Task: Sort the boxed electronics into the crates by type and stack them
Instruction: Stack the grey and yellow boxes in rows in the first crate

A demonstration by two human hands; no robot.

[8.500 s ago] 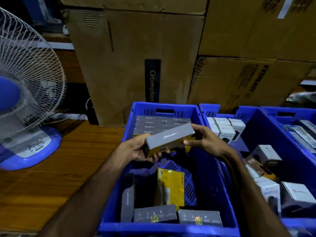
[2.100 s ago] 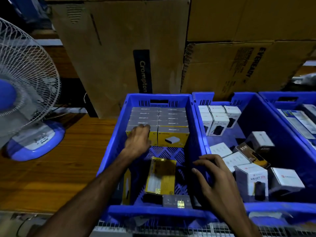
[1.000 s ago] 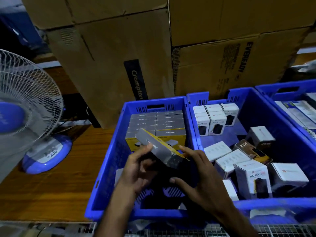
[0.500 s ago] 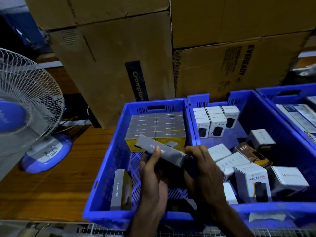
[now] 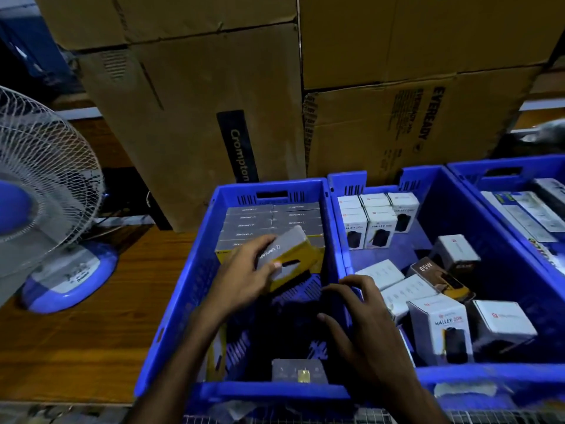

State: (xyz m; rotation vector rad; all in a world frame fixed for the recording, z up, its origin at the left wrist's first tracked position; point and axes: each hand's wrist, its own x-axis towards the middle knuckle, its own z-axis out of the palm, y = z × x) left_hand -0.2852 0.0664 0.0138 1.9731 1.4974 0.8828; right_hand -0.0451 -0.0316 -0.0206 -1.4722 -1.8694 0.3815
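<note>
Left of my hands a fan (image 5: 46,191) stands on the table (image 5: 91,332). My left hand (image 5: 244,270) grips a grey-yellow box (image 5: 286,255) before the stacked boxes (image 5: 272,221) in the crate (image 5: 183,301); my right hand (image 5: 360,325) hovers, fingers loose.

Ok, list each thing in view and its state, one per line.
Left hand: holds the grey-and-yellow box, tilted.
Right hand: open, empty.
Grey box stack: neat rows at the left crate's far end.
White boxes: some lying loose.
Fan: upright.

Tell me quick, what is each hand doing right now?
Left hand: holds the grey and yellow box.
Right hand: open, fingers spread, holds nothing.
</note>
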